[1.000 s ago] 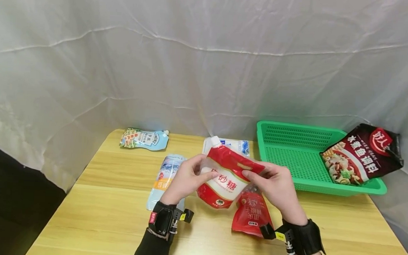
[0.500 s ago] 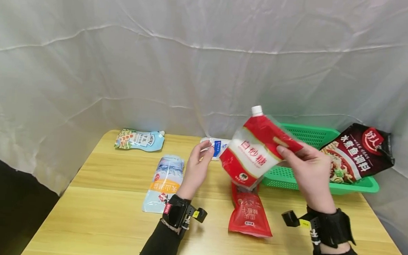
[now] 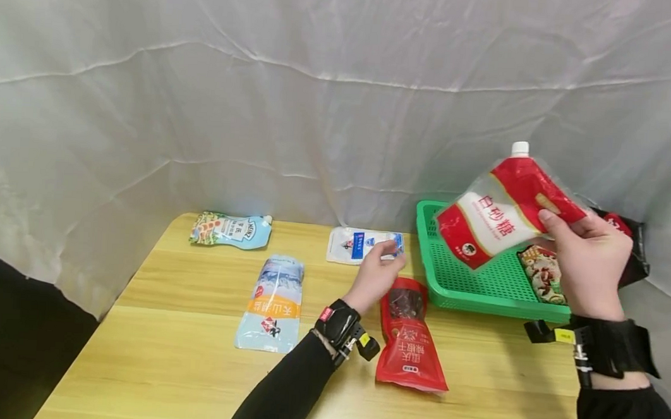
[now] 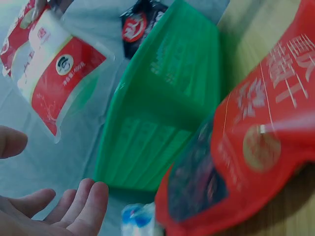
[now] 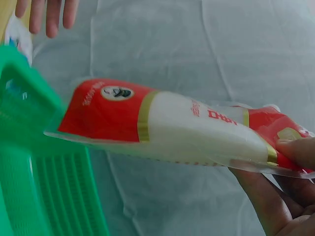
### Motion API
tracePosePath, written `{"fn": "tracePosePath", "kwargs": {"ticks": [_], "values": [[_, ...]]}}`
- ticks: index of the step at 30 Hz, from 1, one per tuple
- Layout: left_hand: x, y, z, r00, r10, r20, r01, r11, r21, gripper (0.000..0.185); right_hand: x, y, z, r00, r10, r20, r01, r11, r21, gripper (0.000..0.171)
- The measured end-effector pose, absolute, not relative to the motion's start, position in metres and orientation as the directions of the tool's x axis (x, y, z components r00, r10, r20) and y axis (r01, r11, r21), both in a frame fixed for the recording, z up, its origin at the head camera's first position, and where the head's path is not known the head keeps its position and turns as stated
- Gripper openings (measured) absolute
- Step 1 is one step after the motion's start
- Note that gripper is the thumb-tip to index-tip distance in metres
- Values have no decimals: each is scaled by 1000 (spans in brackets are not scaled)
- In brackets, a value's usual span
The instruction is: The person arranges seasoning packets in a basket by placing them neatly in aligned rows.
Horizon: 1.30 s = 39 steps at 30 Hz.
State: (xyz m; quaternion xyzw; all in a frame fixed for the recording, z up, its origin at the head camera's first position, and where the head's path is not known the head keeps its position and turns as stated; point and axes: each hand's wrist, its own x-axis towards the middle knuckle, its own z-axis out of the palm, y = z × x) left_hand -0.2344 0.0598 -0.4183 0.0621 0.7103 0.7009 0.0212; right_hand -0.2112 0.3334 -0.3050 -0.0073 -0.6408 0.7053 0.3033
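Above the green basket (image 3: 491, 287), at the right side of the counter (image 3: 191, 354), the right hand (image 3: 591, 264) holds up a sugar pouch (image 3: 503, 209). The thumb and fingers (image 3: 551, 219) pinch the pouch by its top red part, so the pouch hangs in the air and touches nothing else. It is tilted, with its small white cap (image 3: 519, 147) pointing up and its bottom end lower and to the left. The pouch is red at the top and red at the bottom, with a white band in the middle. Red letters are printed on the white band, and thin gold lines run where red meets white. A small round picture sits on the bottom red part. The edge of the pouch is clear and shiny. In the right wrist view the white middle looks fat and full.

The left hand (image 3: 374, 275) is low over the counter, with its fingers loose and open, holding nothing. Its fingertips are at the near edge of a small white and blue packet (image 3: 356, 245); I cannot tell if they touch it. A red pouch (image 3: 411, 340) lies flat just right of that hand. A pale blue pouch (image 3: 270, 301) lies farther left. A dark bag (image 3: 629, 247) with a food picture leans in the right end of the basket, partly hidden behind the right hand.
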Motion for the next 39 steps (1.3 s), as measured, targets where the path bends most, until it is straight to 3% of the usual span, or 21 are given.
{"fn": "tracePosePath", "kwargs": {"ticks": [13,18,22,31,39], "values": [[-242,95,-427,-986,160,-44,-33,72,997,65,-233,388,-317,-811,565,149,-153,40,-987,38],[-242,100,-427,-985,167,-34,-24,62,998,62,-237,402,-330,-819,569,77,-90,4,-996,45],[-243,103,-425,-983,179,-40,-35,34,999,57,-241,414,-340,-808,588,38,-7,55,-998,48],[-242,109,-425,-983,182,-39,-40,2,999,55,-248,434,-364,-762,641,90,219,386,-896,48],[-241,110,-425,-982,181,-43,-41,15,999,55,-250,440,-377,-713,694,96,282,410,-867,47]]}}
